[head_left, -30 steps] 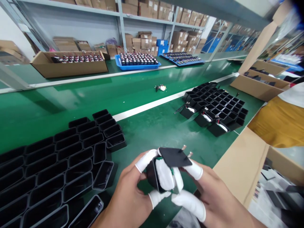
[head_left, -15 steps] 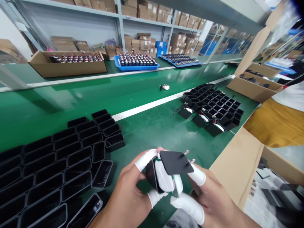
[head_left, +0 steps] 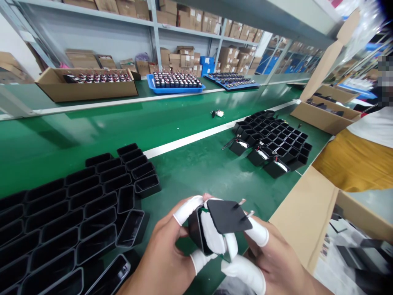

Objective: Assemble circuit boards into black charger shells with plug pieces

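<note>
While the left hand [head_left: 172,246] steadies a black case [head_left: 195,233], the right hand [head_left: 272,252] holds a white-padded insert [head_left: 211,233] at its mouth. Left grip: closed around the case, thumb near, fingertip at the far side. Right grip: closed on the insert and against a black plate [head_left: 229,215]; contact under the plate is hidden. Case position: held up over the green worktop [head_left: 184,176], mouth tilted.

Progress on this unit (judged): one white pad lies at least partly within the opening. Outstanding: a second pad [head_left: 232,245] shows beside it, close to the right thumb; whether it is inside the rim cannot be told. Plate, with two metal prongs [head_left: 250,214], is tilted over the mouth, not seated. Estimate: part-way; insertion depth not readable.

Wider tally: three filled cases [head_left: 276,167] at the near edge of the right group [head_left: 282,135] show white inside. Left group [head_left: 96,246]: open, dark inside, no white visible; taken as unstarted. One loose assembly [head_left: 218,113] lies on the worktop, well apart from both groups. Many small units stand in a blue tray [head_left: 181,89] and a carton [head_left: 89,91] at the back; stage too small to tell.
</note>
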{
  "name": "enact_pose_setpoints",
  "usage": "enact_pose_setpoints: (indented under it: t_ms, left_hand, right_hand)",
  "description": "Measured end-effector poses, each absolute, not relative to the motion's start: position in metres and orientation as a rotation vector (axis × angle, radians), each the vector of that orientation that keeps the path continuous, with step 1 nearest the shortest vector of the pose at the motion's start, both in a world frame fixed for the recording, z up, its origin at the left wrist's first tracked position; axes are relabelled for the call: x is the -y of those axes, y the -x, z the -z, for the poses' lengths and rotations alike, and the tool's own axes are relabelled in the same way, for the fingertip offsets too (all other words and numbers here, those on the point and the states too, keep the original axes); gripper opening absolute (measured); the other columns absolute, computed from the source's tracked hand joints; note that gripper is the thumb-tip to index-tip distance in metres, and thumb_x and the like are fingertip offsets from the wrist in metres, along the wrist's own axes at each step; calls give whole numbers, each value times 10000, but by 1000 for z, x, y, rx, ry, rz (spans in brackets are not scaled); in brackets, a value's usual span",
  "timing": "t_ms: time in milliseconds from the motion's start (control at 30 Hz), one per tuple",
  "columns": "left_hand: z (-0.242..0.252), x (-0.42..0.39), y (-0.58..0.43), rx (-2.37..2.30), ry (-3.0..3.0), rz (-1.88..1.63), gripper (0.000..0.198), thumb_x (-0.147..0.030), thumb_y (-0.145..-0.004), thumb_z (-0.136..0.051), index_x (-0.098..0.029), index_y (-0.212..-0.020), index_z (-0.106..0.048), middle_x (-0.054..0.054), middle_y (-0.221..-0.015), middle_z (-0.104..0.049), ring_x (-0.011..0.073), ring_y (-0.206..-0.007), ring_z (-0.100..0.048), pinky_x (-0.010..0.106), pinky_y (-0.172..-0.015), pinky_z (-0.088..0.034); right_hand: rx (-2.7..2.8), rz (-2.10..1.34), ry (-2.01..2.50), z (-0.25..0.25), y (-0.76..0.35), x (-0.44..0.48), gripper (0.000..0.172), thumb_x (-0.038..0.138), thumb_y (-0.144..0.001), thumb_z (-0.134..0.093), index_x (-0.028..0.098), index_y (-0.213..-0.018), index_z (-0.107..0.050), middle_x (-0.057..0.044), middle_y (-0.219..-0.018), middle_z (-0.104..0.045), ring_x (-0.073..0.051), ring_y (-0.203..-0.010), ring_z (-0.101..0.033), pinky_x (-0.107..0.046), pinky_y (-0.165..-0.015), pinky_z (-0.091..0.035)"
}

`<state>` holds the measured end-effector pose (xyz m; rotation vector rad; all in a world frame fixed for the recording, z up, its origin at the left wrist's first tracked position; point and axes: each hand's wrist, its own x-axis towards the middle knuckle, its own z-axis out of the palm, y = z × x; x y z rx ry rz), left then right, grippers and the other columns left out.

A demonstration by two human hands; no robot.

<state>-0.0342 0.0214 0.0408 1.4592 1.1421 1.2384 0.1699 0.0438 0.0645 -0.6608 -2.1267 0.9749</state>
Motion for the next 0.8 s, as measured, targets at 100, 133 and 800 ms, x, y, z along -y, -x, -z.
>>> enact_pose_setpoints:
  t_ms: [100,133,800]
  left_hand:
    - [-42,-22,34,-1122,-1471,-1264,763,-25,-678,-787,-372,-1329,-593,11,-1316,-690,269,-1066,-734,248,-754,-665]
    - [-43,-22,33,-1123,-1473,-1272,767,-16,-670,-788,-372,-1323,-599,6,-1308,-695,259,-1047,-741,233,-748,-662]
    - [-60,-20,27,-1186,-1258,-1206,508,-168,-727,-795,-300,-1207,-691,19,-1201,-745,247,-942,-762,259,-735,-648]
  right_hand:
    - [2139,-999,675,-68,-166,-46,747,271,-934,-674,305,-1559,-267,-93,-1606,-375,-286,-1465,-375,-367,-1202,-373]
    - [2138,-1014,676,-68,-165,-47,757,286,-929,-681,316,-1560,-264,-89,-1604,-380,-287,-1464,-377,-369,-1203,-372]
    - [2098,-1012,709,-63,-169,-42,803,254,-936,-661,320,-1589,-199,-103,-1612,-355,-323,-1453,-387,-438,-1169,-419]
